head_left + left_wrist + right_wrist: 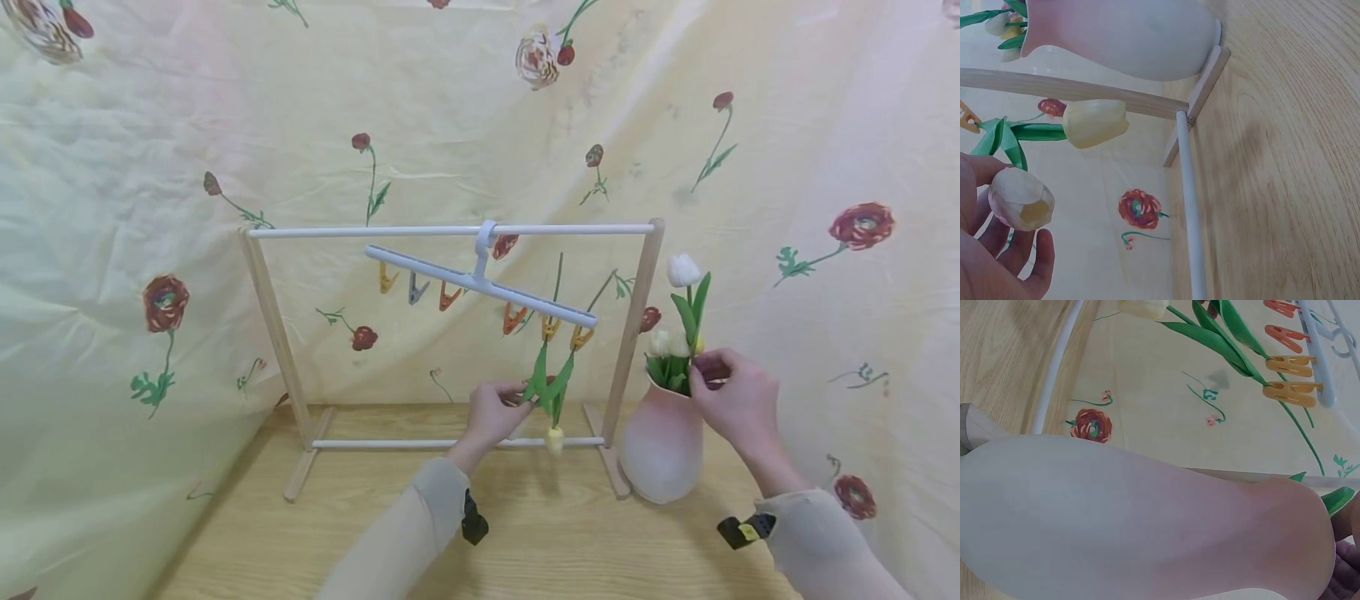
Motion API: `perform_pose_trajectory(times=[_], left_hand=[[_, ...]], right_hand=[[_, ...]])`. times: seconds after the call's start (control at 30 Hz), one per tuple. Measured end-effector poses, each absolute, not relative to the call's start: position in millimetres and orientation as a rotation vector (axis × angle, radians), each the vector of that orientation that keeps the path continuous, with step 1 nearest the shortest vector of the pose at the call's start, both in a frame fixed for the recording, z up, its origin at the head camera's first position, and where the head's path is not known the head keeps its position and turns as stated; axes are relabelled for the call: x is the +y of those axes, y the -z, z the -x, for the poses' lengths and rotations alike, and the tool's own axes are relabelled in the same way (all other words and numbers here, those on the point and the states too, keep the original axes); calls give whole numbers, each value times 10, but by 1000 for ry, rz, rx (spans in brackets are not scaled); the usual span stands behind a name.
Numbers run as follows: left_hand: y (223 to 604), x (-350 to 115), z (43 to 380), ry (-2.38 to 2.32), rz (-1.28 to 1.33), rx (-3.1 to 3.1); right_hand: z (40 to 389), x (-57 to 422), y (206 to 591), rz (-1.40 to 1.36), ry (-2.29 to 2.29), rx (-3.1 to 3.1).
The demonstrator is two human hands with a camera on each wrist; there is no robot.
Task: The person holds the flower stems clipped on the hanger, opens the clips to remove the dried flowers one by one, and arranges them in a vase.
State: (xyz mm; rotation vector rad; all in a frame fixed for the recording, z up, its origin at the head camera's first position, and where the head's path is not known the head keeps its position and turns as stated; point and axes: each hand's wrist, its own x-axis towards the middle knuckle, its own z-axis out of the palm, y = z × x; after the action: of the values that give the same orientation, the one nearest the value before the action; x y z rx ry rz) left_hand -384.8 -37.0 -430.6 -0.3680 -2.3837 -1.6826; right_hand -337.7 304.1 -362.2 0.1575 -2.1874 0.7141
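Note:
Two artificial tulips hang head-down from yellow clips (581,337) at the lower right end of a tilted light-blue hanger (427,268). My left hand (491,412) holds one of them near its bloom; this white tulip (1021,199) shows between thumb and fingers in the left wrist view. The other, a pale yellow tulip (554,441), dangles beside it. At the right, my right hand (738,400) pinches the stem of an upright white tulip (684,271) over the mouth of a pink-and-white vase (662,450). More tulips (660,343) stand in the vase.
The hanger hooks over the top bar (360,232) of a rack with wooden posts (273,333) and a white lower bar (382,443). Several bare clips, including an orange clip (513,318), hang along it. Flower-printed cloth (450,108) surrounds the wooden table (540,533).

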Motion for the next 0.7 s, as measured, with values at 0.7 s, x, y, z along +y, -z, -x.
perform_pose_trajectory(times=[0.7], left_hand=[[4293,-376,3833,1673,386,-2368]], right_hand=[[3296,2944,3542,-181,-683,-2033]])
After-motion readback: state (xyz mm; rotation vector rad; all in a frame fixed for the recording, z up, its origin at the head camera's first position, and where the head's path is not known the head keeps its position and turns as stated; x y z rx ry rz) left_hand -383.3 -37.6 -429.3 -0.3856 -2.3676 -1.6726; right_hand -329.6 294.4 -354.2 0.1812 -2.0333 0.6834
